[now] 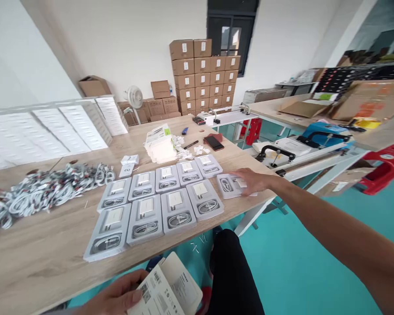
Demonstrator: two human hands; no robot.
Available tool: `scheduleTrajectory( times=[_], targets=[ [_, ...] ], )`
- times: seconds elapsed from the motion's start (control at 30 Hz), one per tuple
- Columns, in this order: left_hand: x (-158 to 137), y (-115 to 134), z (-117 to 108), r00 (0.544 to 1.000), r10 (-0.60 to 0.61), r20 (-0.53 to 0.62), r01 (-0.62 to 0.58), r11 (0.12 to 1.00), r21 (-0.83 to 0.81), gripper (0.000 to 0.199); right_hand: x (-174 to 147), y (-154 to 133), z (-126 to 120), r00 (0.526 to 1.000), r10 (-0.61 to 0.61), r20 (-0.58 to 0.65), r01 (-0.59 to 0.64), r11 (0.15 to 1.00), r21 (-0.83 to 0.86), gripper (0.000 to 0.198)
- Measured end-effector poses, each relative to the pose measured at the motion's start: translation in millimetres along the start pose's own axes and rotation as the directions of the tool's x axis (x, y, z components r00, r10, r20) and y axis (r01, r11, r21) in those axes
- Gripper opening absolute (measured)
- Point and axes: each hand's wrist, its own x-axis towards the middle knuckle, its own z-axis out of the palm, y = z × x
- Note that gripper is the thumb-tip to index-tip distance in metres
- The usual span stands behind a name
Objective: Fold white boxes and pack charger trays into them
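Note:
My left hand [123, 294] grips a white cardboard box [160, 294] with printed labels and a barcode, held below the table's front edge. The box's flap [185, 286] stands open. At the table's right end, my right hand [249, 180] is closed around the right end of a plastic tray [229, 192]. A coiled white cable [226, 184] lies in that tray, and my fingers partly cover a white piece beside it. To its left are two rows of similar trays [192, 220], each with a white charger [175, 200] and a coiled cable [179, 220].
Bundled white cables [59, 190] lie on the left of the table, before stacked white boxes [68, 127]. Behind the trays are paper sheets [160, 148] and a phone [213, 142]. A fan [134, 97] and brown cartons [202, 78] stand behind; a clamp machine [277, 153] is right.

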Motion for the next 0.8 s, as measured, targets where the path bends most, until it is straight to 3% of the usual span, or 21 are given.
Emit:
scheduleTrajectory(
  times=[0.13,0.23,0.3,0.43,0.63,0.8],
  targets=[
    [1.9,-11.7,-9.3,0.999,0.037,0.023,-0.038,0.998,0.050,0.051,-30.1,-18.3,2.2,0.970,0.083,-0.230,-0.074,0.996,0.045,0.105],
    [5.7,-19.9,-9.4,0.998,0.046,0.039,-0.048,0.997,0.052,0.048,-66.1,-63.9,11.9,0.942,0.067,-0.328,-0.002,0.981,0.196,0.106],
    [9.7,-20.9,-6.5,0.997,0.049,0.056,-0.052,0.997,0.058,0.049,-86.0,-105.3,26.0,0.956,-0.054,-0.287,0.133,0.955,0.263,0.105],
    [18.4,-15.8,-2.8,0.997,0.029,0.067,-0.031,0.999,0.020,0.051,-98.1,-173.2,60.6,0.927,-0.336,-0.165,0.357,0.927,0.117,0.100],
    [15.4,-14.1,-3.6,0.999,-0.002,0.050,0.005,0.998,-0.059,0.047,-90.0,-202.8,87.6,0.904,-0.424,-0.052,0.421,0.905,-0.063,0.108],
    [8.3,-18.6,-1.5,0.999,0.035,0.020,-0.034,0.998,-0.054,0.047,-82.2,-229.5,93.1,0.836,-0.549,-0.017,0.542,0.830,-0.131,0.109]
  ],
)
